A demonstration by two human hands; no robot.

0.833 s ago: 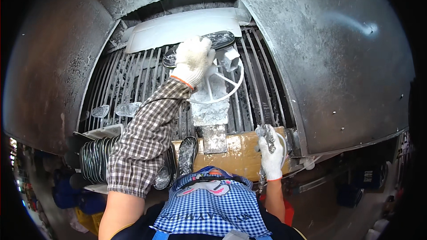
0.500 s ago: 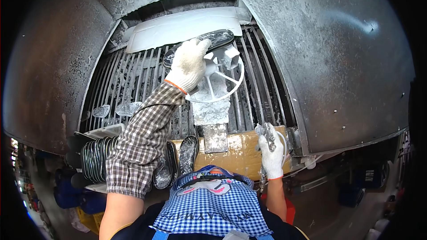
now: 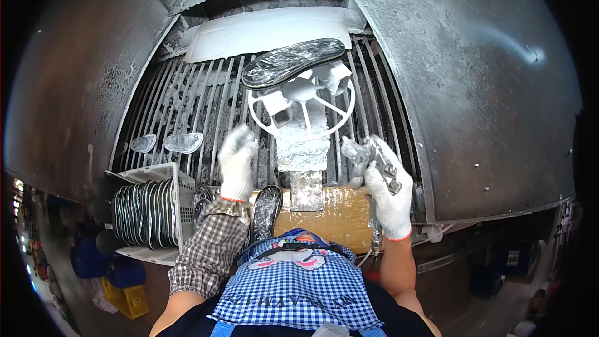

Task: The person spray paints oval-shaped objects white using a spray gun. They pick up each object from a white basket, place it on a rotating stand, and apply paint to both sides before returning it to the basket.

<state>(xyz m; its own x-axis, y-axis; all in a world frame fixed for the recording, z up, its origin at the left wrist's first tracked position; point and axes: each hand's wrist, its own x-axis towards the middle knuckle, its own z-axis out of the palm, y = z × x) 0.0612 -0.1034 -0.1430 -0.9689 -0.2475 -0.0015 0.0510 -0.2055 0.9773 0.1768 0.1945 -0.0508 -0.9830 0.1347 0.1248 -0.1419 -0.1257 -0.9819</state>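
While your left hand (image 3: 238, 161) hangs free over the grille bars (image 3: 187, 106), fingers loosely together and gripping nothing, the shoe sole (image 3: 293, 61) on the white wheel-shaped stand (image 3: 301, 107) lies at about one o'clock from it, well apart. Its long axis runs roughly from eight o'clock up to two o'clock, tilted, resting across the top of the stand. Your right hand (image 3: 387, 190) is wrapped around a spray gun (image 3: 374, 156), its nozzle end toward eleven o'clock; from that hand the sole sits near eleven o'clock. Both hands look about equally far from it. A second dark sole (image 3: 267, 211) lies just beside your left wrist, at about five o'clock.
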